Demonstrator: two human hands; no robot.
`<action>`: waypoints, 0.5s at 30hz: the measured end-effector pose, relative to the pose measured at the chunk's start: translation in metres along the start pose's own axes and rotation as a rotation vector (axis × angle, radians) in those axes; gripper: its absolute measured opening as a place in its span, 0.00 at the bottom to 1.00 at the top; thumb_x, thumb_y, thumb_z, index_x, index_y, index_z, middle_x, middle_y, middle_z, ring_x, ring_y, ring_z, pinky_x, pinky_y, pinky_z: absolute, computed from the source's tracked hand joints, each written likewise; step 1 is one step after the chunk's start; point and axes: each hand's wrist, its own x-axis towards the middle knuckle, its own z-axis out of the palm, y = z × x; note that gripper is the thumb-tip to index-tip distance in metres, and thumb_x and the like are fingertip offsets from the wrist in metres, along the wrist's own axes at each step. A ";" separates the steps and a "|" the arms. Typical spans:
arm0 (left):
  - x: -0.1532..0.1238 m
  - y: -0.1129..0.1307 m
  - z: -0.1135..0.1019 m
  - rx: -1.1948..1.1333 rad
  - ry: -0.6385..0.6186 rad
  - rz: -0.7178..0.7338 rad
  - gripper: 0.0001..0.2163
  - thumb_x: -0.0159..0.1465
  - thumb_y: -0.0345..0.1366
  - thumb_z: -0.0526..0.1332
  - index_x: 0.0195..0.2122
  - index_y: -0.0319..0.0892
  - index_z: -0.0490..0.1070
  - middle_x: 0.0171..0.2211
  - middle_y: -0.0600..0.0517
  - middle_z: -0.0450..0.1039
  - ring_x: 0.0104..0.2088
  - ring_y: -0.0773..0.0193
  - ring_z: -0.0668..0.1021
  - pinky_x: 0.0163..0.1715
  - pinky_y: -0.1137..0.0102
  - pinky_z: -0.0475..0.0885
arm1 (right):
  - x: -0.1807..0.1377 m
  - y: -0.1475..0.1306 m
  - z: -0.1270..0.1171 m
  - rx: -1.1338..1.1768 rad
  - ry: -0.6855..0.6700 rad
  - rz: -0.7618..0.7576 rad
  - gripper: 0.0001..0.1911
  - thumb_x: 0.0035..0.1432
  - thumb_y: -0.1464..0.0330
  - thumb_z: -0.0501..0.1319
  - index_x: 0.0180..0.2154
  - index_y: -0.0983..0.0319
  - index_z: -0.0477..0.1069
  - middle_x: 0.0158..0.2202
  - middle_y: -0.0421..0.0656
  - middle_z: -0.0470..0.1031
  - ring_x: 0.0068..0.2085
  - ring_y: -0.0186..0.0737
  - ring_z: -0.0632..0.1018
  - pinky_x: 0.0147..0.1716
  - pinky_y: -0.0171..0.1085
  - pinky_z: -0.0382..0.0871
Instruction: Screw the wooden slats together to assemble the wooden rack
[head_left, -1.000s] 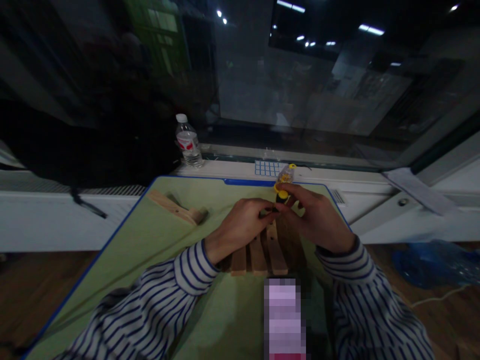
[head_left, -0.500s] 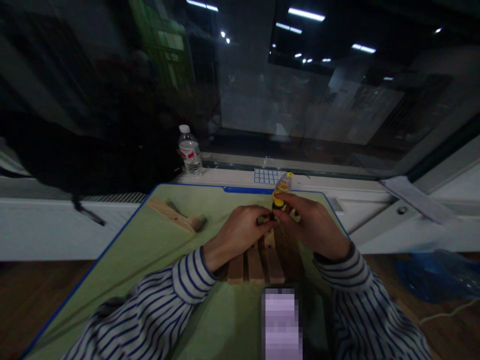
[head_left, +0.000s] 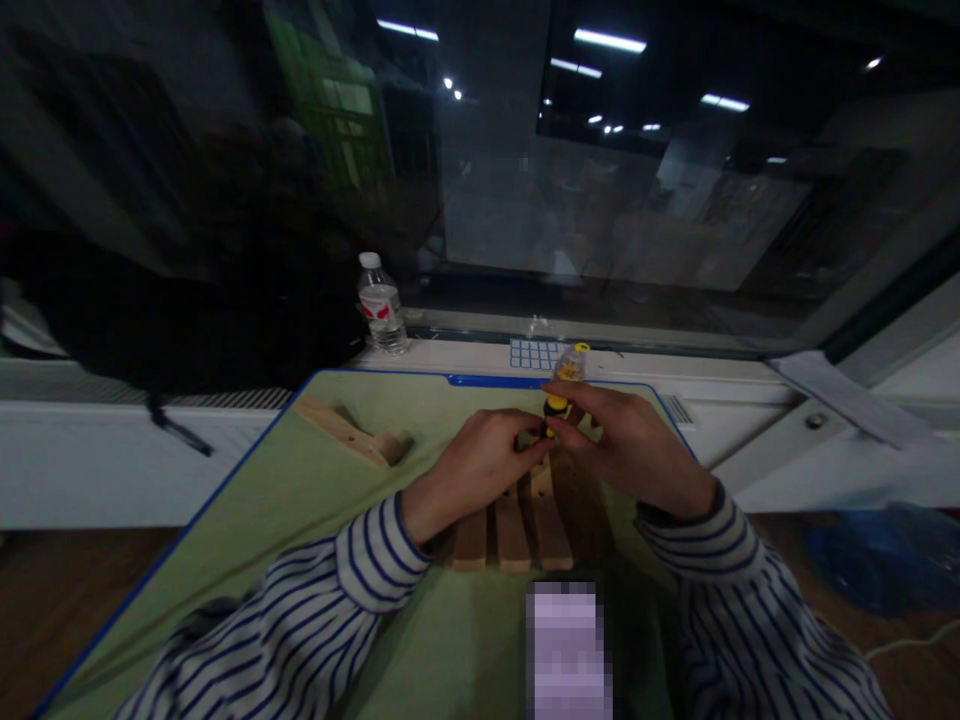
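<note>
Over the far end of several wooden slats (head_left: 513,535), my two hands meet. My right hand (head_left: 626,440) has thumb and fingers closed round a short yellow-and-black screwdriver (head_left: 556,404), which stands roughly upright. My left hand (head_left: 484,455) is pinched low beside the screwdriver's lower end; its fingertips hide whatever they hold there. The slats lie side by side with gaps between them, and small dark holes show in them. Just behind the screwdriver is a clear plastic container (head_left: 574,362) with a yellow top and yellowish bits inside.
A wooden piece with a round peg (head_left: 345,432) lies left on the green blue-edged table (head_left: 255,540). A phone (head_left: 568,650) with a blurred screen is at the near edge. On the sill stands a water bottle (head_left: 382,305); a black bag (head_left: 187,320) rests left of it.
The view has shifted slightly. My right hand's fingers have turned a little on the screwdriver; my left hand keeps its place beside it.
</note>
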 end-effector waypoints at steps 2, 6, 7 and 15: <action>0.001 -0.001 0.000 0.012 -0.001 -0.003 0.09 0.64 0.37 0.57 0.35 0.41 0.76 0.33 0.50 0.79 0.31 0.63 0.78 0.28 0.73 0.66 | 0.001 0.000 -0.001 0.004 -0.021 0.022 0.17 0.61 0.67 0.56 0.52 0.61 0.68 0.44 0.44 0.79 0.40 0.40 0.80 0.42 0.40 0.72; 0.003 -0.003 0.002 0.024 0.021 0.011 0.10 0.64 0.38 0.57 0.37 0.41 0.77 0.35 0.50 0.80 0.33 0.62 0.78 0.32 0.73 0.67 | 0.004 0.000 -0.003 -0.022 -0.032 0.058 0.15 0.60 0.66 0.57 0.50 0.59 0.68 0.39 0.42 0.79 0.34 0.38 0.79 0.34 0.36 0.71; 0.003 -0.003 0.002 0.030 0.028 0.017 0.10 0.64 0.38 0.58 0.38 0.41 0.77 0.35 0.50 0.80 0.34 0.62 0.79 0.33 0.73 0.67 | 0.005 0.000 -0.003 -0.031 -0.034 0.064 0.15 0.60 0.66 0.57 0.49 0.59 0.68 0.39 0.42 0.79 0.32 0.37 0.79 0.32 0.36 0.70; 0.007 -0.005 0.000 0.068 0.046 0.014 0.12 0.64 0.42 0.58 0.39 0.41 0.78 0.34 0.49 0.80 0.34 0.60 0.79 0.31 0.72 0.67 | 0.007 0.003 -0.004 -0.033 -0.060 0.075 0.13 0.60 0.63 0.58 0.46 0.58 0.69 0.35 0.39 0.79 0.30 0.36 0.78 0.30 0.35 0.67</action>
